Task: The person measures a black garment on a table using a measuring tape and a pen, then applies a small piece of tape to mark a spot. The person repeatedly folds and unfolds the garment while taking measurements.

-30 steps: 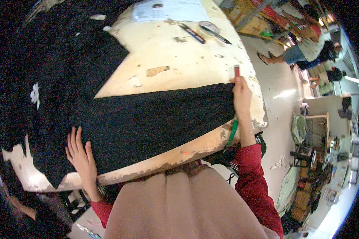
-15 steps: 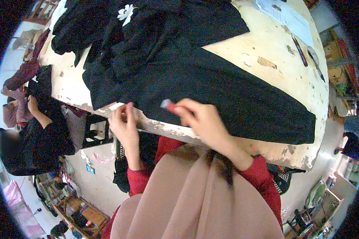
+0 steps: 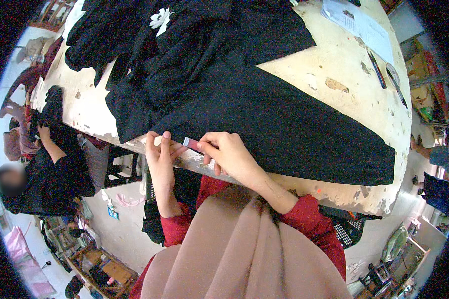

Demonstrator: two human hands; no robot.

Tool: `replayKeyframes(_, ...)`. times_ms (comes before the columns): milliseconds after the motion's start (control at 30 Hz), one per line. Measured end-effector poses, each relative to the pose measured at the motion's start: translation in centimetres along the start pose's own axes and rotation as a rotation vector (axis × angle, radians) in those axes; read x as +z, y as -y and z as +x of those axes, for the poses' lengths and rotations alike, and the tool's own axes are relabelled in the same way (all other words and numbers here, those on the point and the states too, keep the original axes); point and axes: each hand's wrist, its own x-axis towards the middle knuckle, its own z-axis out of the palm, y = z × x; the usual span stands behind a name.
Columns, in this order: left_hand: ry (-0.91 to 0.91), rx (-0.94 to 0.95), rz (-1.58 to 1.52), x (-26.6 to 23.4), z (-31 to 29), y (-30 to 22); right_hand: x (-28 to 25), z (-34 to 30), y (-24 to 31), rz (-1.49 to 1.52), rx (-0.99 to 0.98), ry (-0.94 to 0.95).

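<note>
Left hand (image 3: 159, 155): curling at the near edge of the black garment (image 3: 284, 109), no longer lying flat; cannot tell its grip.
Tape measure (image 3: 190, 144): angling between the 2 hands, shifting work here.
Right hand (image 3: 230, 154): pinching the tape measure, no longer reaching rightward.
Black garment: spreading across the tabletop (image 3: 354, 99).

Bright, pale light here, flooding the desk (image 3: 90, 109) up and left of the fingers (image 3: 210, 151), nearly washing it out! The black cloth (image 3: 284, 109) just beyond them swallows the light, folds sinking into speckled grain. Fingers fairly crisp, shadow pooling under the desk edge below. Far out, the fisheye bends everything, smears detail and drops into black corners; a blurred patch covers a co-worker's head (image 3: 11, 180), well left.
</note>
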Motion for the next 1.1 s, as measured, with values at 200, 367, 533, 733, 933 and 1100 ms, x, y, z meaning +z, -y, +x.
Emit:
replayKeyframes(200,-0.025,-0.059,-0.07,0.1,-0.7,-0.6,1.2,0.4,-0.6,-0.09,-0.029,-0.088)
replayKeyframes(367,0.06,-0.045,0.08,-0.4,-0.5,-0.8,1.2,0.4,-0.2,-0.084,-0.015,-0.056)
replayKeyframes(533,0.024,-0.024,0.176,0.2,0.1,-0.6,-1.9,-2.5,0.5,0.291,0.127,0.362)
replayKeyframes(733,-0.091,-0.033,0.275,-1.3,0.5,0.8,-14.7,-14.0,-0.1,0.174,0.168,0.575)
replayKeyframes(933,-0.046,-0.089,0.14,-2.7,1.9,1.7,-28.1,-27.0,-1.5,-0.18,0.334,0.289)
replayKeyframes(1100,0.025,-0.028,0.277,-3.2,3.0,2.4,-34.9,-33.6,-4.0,-0.467,0.186,-0.353)
